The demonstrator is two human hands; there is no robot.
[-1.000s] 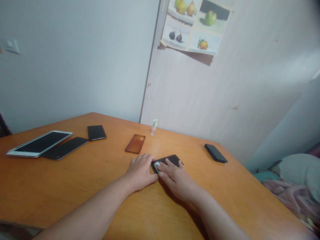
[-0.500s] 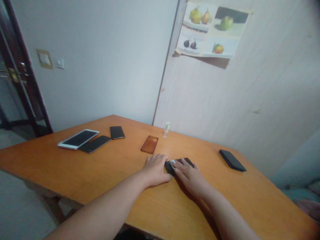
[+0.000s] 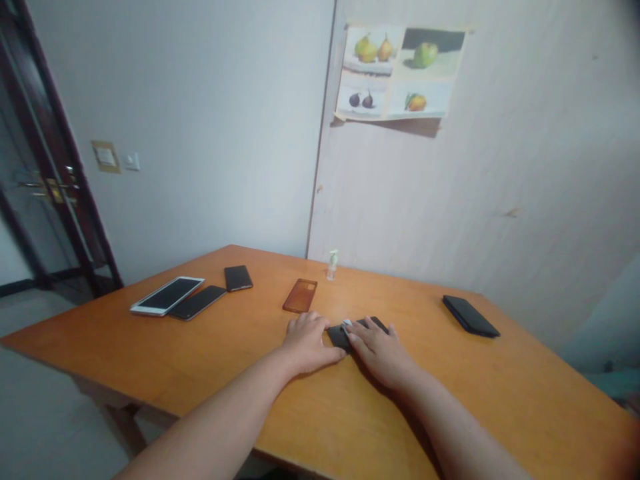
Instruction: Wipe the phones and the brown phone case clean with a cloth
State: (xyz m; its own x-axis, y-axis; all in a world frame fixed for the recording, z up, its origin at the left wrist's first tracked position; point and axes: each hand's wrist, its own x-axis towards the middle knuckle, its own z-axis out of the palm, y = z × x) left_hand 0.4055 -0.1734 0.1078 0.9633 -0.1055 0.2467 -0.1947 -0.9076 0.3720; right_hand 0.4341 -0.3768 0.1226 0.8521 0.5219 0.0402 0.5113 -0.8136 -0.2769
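Observation:
A dark phone (image 3: 339,339) lies flat on the wooden table in front of me. My left hand (image 3: 309,343) steadies its left end, with the thumb at the near edge and the fingers at the far side. Over the middle of the phone, my right hand (image 3: 379,350) presses a small white cloth (image 3: 346,324) against the surface with its fingertips. Most of the cloth and the phone's right part are hidden under that hand.
Beyond my hands are a brown phone case (image 3: 300,296) and a small pump bottle (image 3: 332,265). A white tablet (image 3: 169,296), a dark phone (image 3: 199,303) and another dark device (image 3: 239,278) lie left. At right rests a black wallet-like case (image 3: 470,316).
The camera view has tilted and shifted slightly. Both hands keep nearly the same place on the phone, and the white cloth stays under the right fingertips.

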